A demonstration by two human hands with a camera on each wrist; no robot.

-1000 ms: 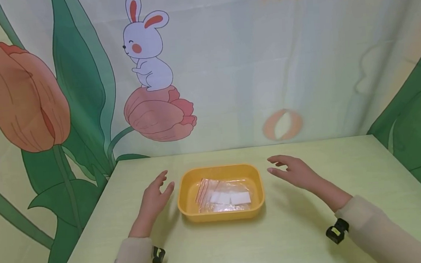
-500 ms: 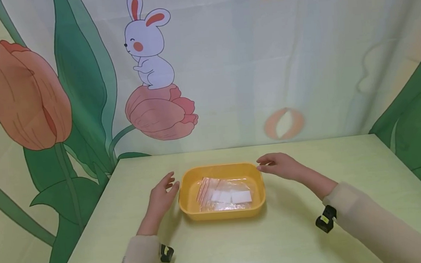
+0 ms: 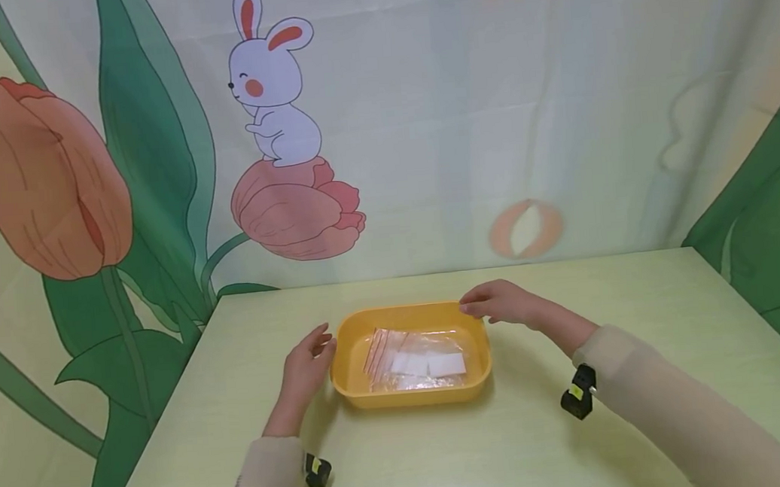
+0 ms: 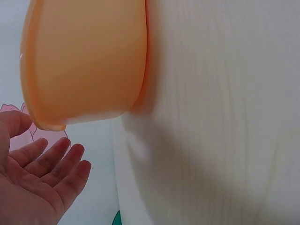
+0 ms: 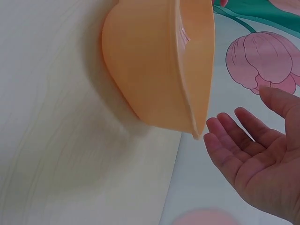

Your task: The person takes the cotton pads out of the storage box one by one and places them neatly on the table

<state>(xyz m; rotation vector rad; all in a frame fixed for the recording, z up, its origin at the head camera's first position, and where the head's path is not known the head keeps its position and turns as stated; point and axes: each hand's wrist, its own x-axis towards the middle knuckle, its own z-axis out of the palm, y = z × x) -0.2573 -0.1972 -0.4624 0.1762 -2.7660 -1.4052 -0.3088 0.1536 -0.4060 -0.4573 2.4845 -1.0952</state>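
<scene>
A yellow plastic basin (image 3: 411,398) sits on the table, holding clear zip bags (image 3: 405,356) with red-striped seals and white labels. My left hand (image 3: 306,366) is beside the basin's left end, thumb close to the rim; in the left wrist view that hand (image 4: 42,173) has its fingers loosely bent, palm toward the basin wall (image 4: 89,61). At the far right corner my right hand (image 3: 503,301) has its fingertips right at the rim. In the right wrist view the right hand (image 5: 258,150) is relaxed, thumb apart from the fingers, next to the basin's edge (image 5: 187,108).
The pale yellow-green table (image 3: 405,461) reaches back to a hanging cloth (image 3: 422,120) printed with a rabbit and tulips. A small black camera (image 3: 318,471) is on the left wrist, and another black camera (image 3: 578,392) on the right.
Both hands have moved inward to the basin, the right one leftward to its far right corner, the left one rightward to its left end. The basin and bags have stayed in place.
</scene>
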